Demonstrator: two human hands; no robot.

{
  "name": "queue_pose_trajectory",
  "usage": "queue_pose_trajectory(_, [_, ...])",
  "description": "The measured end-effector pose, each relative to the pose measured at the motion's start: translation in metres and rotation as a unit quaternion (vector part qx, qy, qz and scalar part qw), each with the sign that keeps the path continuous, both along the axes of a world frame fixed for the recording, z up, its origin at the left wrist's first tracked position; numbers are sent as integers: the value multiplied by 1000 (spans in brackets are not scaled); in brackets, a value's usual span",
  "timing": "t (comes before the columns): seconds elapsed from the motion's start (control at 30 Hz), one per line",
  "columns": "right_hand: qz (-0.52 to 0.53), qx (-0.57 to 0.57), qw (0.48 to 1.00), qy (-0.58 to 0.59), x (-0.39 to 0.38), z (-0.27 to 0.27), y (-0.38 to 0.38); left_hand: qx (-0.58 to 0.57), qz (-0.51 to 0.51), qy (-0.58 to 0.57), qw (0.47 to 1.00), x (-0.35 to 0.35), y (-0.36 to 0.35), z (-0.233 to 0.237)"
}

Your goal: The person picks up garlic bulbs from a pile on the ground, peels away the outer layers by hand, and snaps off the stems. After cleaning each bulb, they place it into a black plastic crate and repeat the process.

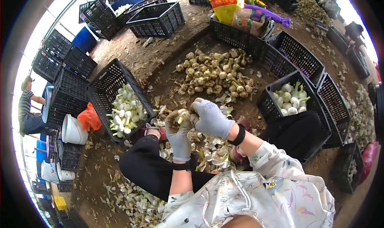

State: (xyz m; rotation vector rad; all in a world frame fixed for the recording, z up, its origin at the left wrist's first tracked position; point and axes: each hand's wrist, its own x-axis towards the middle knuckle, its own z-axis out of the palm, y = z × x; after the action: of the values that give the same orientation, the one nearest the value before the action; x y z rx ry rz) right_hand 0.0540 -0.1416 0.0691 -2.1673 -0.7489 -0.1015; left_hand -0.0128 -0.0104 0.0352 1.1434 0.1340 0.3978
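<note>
My left hand (179, 135), in a grey glove with dirty fingertips, is closed round a garlic bulb (183, 115). Against the bulb's right side is my right hand (211, 118), also gloved, with its fingers curled together; what they pinch, if anything, is hidden. Beyond both hands lies a pile of unpeeled garlic (216, 74) on the soil. Cleaned white garlic (129, 110) partly fills a black crate (97, 92) on the left. More large white bulbs (289, 98) sit in a black crate (270, 112) on the right. Loose skins (212, 150) lie below my hands.
An orange-red bag (89, 117) and a white bucket (74, 130) stand left of the near crate. Stacked black crates (70, 86) rise at the left, near a seated person (29, 108). A yellow bag (225, 7) lies at the back. Another person (354, 32) is at the far right.
</note>
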Motion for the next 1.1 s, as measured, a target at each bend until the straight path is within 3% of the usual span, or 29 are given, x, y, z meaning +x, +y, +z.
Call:
queue_pose_trajectory(0.07, [-9,13,1000,17,-4,-8,5,19,22,17,999,0,3,-7])
queue_pose_trajectory(0.13, [-27,14,999,19,3,-21,7,-73,-2,4,997,3,5,-8])
queue_pose_trajectory(0.33, [-164,8,981,103,33,-56,-3,-173,-7,-41,984,8,16,-33])
queue_pose_trajectory(0.4, [-133,-58,984,101,37,-70,-8,-168,14,-22,985,12,18,-37])
queue_pose_trajectory(0.47, [-72,71,978,184,24,-54,-7,-151,35,8,988,14,13,-37])
queue_pose_trajectory(0.57, [9,117,989,94,9,-26,-2,9,78,91,993,15,3,-36])
queue_pose_trajectory(0.7, [-16,134,986,97,14,-36,5,15,51,72,996,16,3,-38])
queue_pose_trajectory(0.8, [-84,191,971,118,20,-50,7,-135,13,22,990,16,3,-40])
queue_pose_trajectory(0.87, [-172,332,856,356,29,-57,3,-181,-5,3,983,18,6,-47])
queue_pose_trajectory(0.93, [-193,404,779,438,40,-87,-8,-270,-40,-37,961,19,12,-54])
queue_pose_trajectory(1.0, [-156,270,880,358,52,-117,-21,-335,-55,-40,940,23,17,-50])
queue_pose_trajectory(1.03, [-113,103,933,327,46,-117,-30,-348,-55,-19,936,25,17,-45])
queue_pose_trajectory(1.07, [-68,-68,954,284,41,-116,-38,-362,-57,1,930,29,18,-42])
queue_pose_trajectory(1.1, [-8,-229,920,317,50,-152,-39,-399,-17,34,916,36,27,-53])
